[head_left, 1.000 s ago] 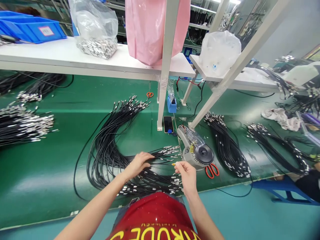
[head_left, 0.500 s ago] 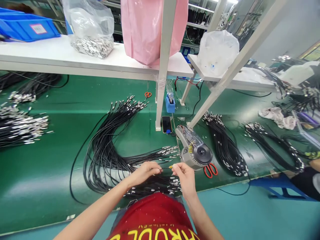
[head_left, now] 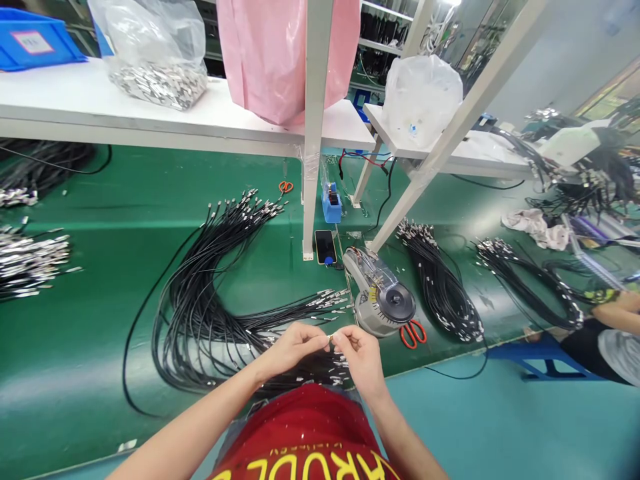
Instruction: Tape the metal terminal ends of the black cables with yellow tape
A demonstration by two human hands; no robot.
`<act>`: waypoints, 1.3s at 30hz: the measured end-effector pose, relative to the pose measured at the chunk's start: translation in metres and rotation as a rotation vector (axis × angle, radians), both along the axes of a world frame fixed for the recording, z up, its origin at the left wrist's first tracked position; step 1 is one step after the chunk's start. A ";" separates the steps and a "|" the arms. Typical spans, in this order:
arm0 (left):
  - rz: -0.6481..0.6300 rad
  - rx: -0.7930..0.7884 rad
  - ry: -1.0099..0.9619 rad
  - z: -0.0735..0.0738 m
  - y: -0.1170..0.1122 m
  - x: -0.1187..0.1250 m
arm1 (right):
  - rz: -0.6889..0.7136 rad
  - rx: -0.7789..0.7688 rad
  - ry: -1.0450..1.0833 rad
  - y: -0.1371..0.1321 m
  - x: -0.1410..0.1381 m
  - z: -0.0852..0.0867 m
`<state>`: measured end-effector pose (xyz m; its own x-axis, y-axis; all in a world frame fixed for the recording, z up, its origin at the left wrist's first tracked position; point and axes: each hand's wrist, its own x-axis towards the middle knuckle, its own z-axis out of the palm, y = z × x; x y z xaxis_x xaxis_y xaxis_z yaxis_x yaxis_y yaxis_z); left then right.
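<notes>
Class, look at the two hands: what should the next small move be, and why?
Probably a gentle press on the small yellow piece: the left hand and right hand meet there, pinching, above the black cables. Fingers cover most of it, so whether it is already fixed cannot be seen.

Bright light comes from an overhead lamp; pale glare streaks the tabletop toward its left edge, where connectors blur, and wide-angle distortion stretches the outer margins.

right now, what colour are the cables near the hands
The cables are black, clearest in head view.
</notes>
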<state>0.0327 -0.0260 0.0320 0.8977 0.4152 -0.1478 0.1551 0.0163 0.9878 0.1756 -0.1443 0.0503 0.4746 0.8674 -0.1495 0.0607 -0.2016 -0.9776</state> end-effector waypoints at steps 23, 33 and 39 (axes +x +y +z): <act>-0.123 0.590 0.162 -0.066 -0.021 -0.012 | -0.782 0.060 0.653 0.058 0.051 -0.068; 0.056 0.520 0.298 -0.083 0.015 -0.031 | -0.370 -0.121 -0.748 -0.013 0.104 -0.026; 0.087 0.661 0.391 -0.090 0.028 -0.005 | -0.255 -0.277 -1.053 -0.009 0.127 -0.042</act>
